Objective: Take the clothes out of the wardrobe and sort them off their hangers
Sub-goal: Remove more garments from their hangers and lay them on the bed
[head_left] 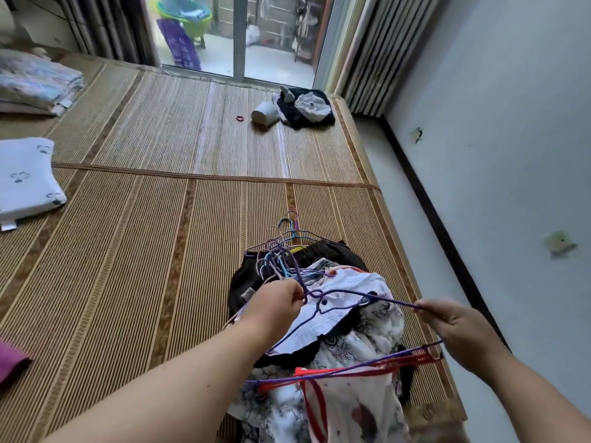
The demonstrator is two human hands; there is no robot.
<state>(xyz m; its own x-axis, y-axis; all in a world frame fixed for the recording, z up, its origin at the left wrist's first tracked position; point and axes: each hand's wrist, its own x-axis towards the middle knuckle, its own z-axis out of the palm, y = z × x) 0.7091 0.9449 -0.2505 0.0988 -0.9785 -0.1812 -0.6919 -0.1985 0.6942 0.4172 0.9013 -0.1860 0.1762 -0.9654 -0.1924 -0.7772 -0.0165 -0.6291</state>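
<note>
Head view, left to right. On the bed's woven mat (128, 225), at the left edge, a white pillow (25, 180), well apart from the work. Right of centre and near, a pile of clothes (361, 334) heaped on the mat. At its far-left side, a bundle of thin wire hangers (281, 254) with hooks fanned toward the far end.

Just over the pile, left hand (278, 303) curled tight, pinching the neck of a purple hanger (393, 301) at the junction of hook and shoulders. Further right, right hand (454, 324) closed on the tip of the same hanger's right shoulder, held between thumb and fingers. Hanger stretched level between the two hands, above a white printed garment (348, 292). Cannot tell whether threaded through that garment or only lying over it.

Probably light and springy, wire of this kind. Likely to bend under a hard pull and quick to tangle with neighbouring hooks. Best held much as now, neck plus one shoulder, then tilted to let the fabric slide off one end.

Cloth soft, thin and limp by the look of it, with little weight. Main risk: straps or a dark lace-like edge snagging on a hanger tip. Better taken at collar or shoulder seam than by a loose hem, and lifted clear of the bundle before pulling.
</note>
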